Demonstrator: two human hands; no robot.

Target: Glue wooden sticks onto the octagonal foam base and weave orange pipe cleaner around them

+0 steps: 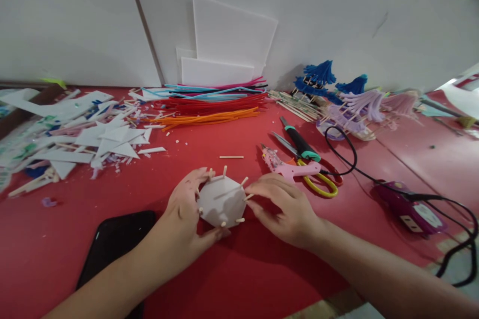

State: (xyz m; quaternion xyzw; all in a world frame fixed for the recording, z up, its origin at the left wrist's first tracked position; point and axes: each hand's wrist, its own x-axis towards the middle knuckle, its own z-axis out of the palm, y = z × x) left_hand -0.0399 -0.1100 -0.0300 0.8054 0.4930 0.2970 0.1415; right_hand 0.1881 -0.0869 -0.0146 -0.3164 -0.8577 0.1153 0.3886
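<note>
A white foam polygon [221, 203] with several short wooden sticks poking from its edge lies on the red table [232, 269]. My left hand [185, 214] is closed round its left and lower side. My right hand [284, 209] pinches one stick at the piece's right edge with its fingertips. One loose wooden stick [231, 157] lies just beyond the piece.
A black phone [116, 244] lies near my left forearm. A pink glue gun [290, 165], yellow-handled scissors [318, 179], a black-and-teal tool [301, 144], a purple power strip [409, 208] with black cable sit right. White foam scraps [97, 137] lie left; coloured pipe cleaners [213, 104], foam sheets [228, 45] behind.
</note>
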